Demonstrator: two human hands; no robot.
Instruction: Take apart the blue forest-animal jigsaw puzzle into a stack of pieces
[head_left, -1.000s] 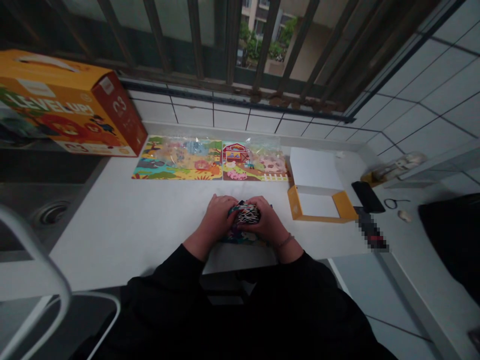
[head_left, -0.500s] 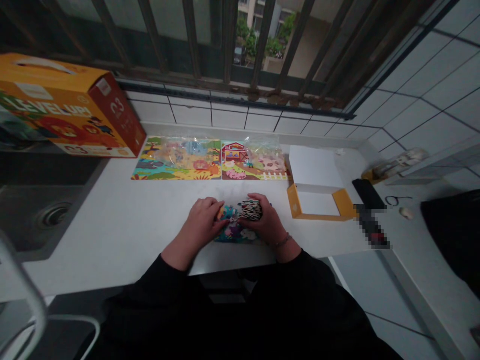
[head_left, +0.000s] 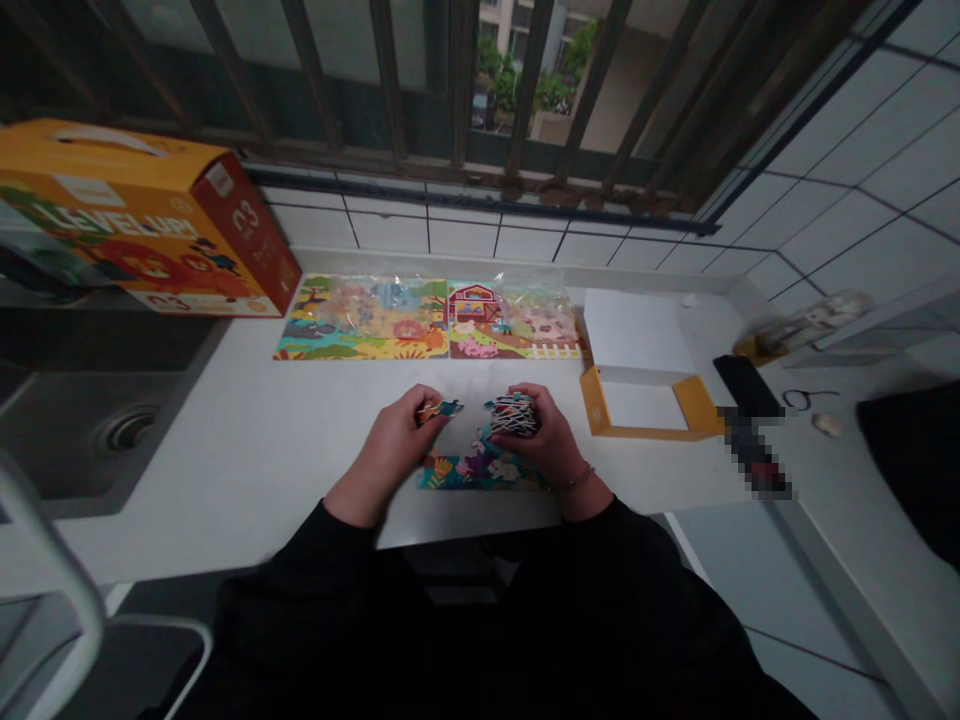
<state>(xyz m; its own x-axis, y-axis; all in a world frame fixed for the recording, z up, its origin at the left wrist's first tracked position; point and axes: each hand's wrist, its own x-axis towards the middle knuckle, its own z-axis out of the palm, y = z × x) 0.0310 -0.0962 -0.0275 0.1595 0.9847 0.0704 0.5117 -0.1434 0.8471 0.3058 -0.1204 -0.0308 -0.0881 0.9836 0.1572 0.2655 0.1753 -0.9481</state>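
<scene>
My left hand (head_left: 394, 445) pinches a small blue and orange puzzle piece (head_left: 442, 409) just above the white counter (head_left: 247, 450). My right hand (head_left: 544, 440) is closed round a stack of puzzle pieces (head_left: 512, 414) with a black and white pattern on their backs. Below both hands lies a partly built colourful puzzle (head_left: 480, 470) near the counter's front edge. My black sleeves fill the bottom of the view.
Two bagged puzzle pictures (head_left: 431, 318) lie at the back by the tiled wall. An orange puzzle box (head_left: 142, 225) stands at the back left above a steel sink (head_left: 97, 420). To the right sit an open yellow box tray (head_left: 649, 405), a white sheet (head_left: 636, 332) and a black phone (head_left: 742, 385).
My hands have come apart: the left hand drew a single piece away to the left, while the right hand kept the stack. The partly built puzzle beneath is now uncovered.
</scene>
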